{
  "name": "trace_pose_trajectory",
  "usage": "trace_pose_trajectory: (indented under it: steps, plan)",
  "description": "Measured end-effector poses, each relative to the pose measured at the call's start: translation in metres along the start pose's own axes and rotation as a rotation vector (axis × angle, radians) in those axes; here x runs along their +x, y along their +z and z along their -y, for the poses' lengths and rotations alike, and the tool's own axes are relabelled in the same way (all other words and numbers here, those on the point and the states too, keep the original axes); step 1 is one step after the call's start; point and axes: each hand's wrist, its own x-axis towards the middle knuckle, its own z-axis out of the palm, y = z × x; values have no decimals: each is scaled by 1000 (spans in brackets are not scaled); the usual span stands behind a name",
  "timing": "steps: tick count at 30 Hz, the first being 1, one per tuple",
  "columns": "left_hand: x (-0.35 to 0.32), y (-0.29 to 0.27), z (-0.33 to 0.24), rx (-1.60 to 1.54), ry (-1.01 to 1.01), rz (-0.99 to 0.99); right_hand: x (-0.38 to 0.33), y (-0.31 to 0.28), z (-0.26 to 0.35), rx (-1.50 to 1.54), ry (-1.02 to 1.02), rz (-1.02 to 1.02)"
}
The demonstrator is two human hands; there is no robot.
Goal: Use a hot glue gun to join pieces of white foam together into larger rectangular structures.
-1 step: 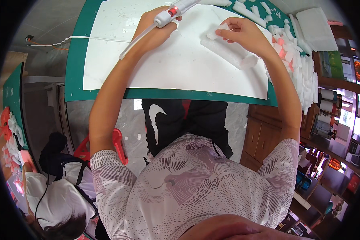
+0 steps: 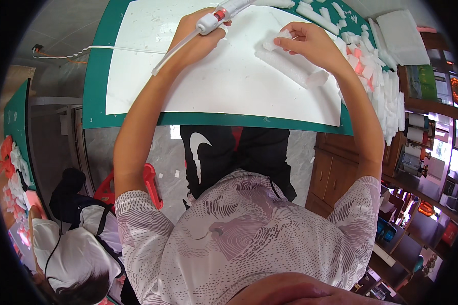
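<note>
My left hand (image 2: 197, 41) is wrapped round a white hot glue gun (image 2: 232, 8) with a red part, near the far edge of the table. A long translucent glue stick (image 2: 174, 53) sticks out of the gun's rear, back over my wrist; the nozzle is out of view. Between the thumb and fingers of my right hand (image 2: 309, 42) is a small piece of white foam (image 2: 273, 41). It is at the far end of a longer white foam strip (image 2: 286, 65) lying on the white sheet. Whether the two touch is unclear.
The white sheet (image 2: 219, 91) covers most of the green table (image 2: 97, 96). White and pink foam pieces (image 2: 361, 63) are heaped at the right edge. A white cord (image 2: 122, 48) crosses from the left. Another person (image 2: 81, 244) sits at lower left by a red stool (image 2: 150, 185).
</note>
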Motion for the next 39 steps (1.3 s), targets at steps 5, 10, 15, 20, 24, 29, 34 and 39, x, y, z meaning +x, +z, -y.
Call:
trace_pose_trajectory:
  steps: [5, 10, 15, 20, 24, 29, 34, 39]
  plan:
    - [0, 0, 2, 20, 79, -7, 2, 2, -2, -143, -71, -55]
    - [1, 1, 5, 9, 74, 3, -1, -3, 11, -127, 43, 13]
    - [2, 0, 4, 26, 88, 5, -4, -6, 8, 105, 34, 90]
    - [2, 1, 6, 53, 82, 4, -4, -10, 0, 117, -96, 130]
    - [2, 0, 4, 50, 87, 8, -1, -9, -4, 0, -226, 149]
    - [1, 1, 4, 65, 91, 1, -4, -2, -2, -275, -511, 50]
    - [2, -1, 6, 61, 103, 5, -11, 1, 16, -262, -305, 55]
    - [3, 1, 5, 78, 109, 4, -6, 4, 3, -255, -405, -31]
